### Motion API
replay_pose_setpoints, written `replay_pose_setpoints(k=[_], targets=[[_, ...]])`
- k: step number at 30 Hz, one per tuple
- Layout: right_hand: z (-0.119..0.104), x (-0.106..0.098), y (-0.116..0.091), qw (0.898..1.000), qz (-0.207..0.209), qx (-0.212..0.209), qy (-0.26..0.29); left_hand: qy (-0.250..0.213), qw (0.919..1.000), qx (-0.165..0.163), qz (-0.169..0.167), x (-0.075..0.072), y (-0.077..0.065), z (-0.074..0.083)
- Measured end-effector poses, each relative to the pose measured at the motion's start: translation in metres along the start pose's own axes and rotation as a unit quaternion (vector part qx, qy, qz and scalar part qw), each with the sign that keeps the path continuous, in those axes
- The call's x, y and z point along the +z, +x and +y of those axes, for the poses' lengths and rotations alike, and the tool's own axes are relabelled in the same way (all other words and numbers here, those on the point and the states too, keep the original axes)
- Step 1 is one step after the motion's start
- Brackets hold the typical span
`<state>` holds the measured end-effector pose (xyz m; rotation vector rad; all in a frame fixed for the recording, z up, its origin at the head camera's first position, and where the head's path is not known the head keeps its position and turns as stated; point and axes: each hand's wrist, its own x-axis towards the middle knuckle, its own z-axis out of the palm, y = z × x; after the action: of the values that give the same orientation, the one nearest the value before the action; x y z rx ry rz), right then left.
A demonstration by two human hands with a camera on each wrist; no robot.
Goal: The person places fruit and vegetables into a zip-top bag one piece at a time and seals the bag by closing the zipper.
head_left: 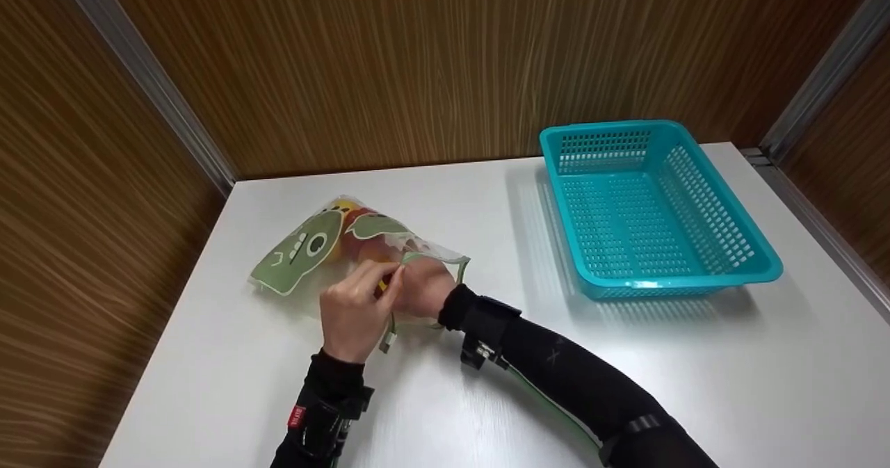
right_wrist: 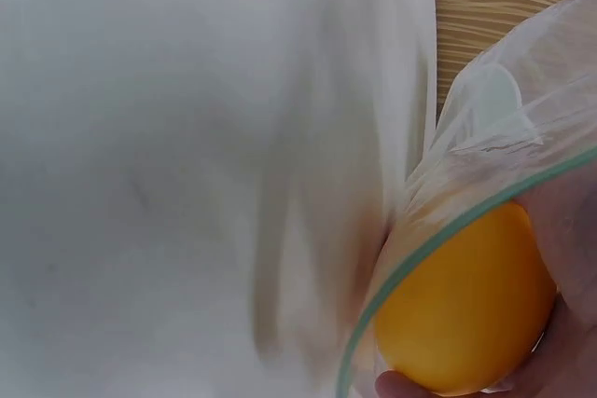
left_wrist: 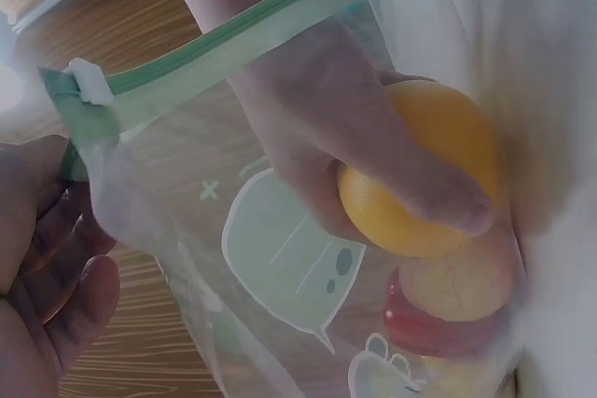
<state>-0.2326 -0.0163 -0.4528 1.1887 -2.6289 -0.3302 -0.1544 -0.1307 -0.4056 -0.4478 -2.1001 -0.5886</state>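
A clear zip bag with a green cartoon print lies on the white table, holding several pieces of fruit. At its mouth, my left hand pinches the green-edged rim between thumb and fingers. My right hand is inside the bag; the left wrist view shows it curled around an orange. Below that orange, a red fruit and a pale yellowish round fruit show through the plastic. A white slider sits at one end of the green zip.
A turquoise plastic basket with perforated walls stands at the back right of the table; nothing shows inside it. Wood-patterned panels enclose the table at the back and on both sides.
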Motion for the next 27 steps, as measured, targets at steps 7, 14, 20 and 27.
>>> replay_pose_setpoints(k=[7,14,20,27], targets=[[-0.004,0.005,0.004,0.991,-0.021,0.055,0.118,-0.002,1.0000,-0.002,0.005,-0.002,0.000,0.000],[-0.002,0.003,-0.002,0.968,0.020,0.096,0.231,-0.008,0.9998,-0.017,0.000,-0.005,0.002,-0.001],[0.000,-0.005,-0.021,0.946,0.078,0.121,0.289,-0.007,0.9998,-0.019,-0.002,-0.007,0.003,-0.002],[0.006,-0.021,-0.053,0.945,0.075,0.114,0.297,-0.011,0.9997,-0.023,-0.005,-0.008,0.003,-0.003]])
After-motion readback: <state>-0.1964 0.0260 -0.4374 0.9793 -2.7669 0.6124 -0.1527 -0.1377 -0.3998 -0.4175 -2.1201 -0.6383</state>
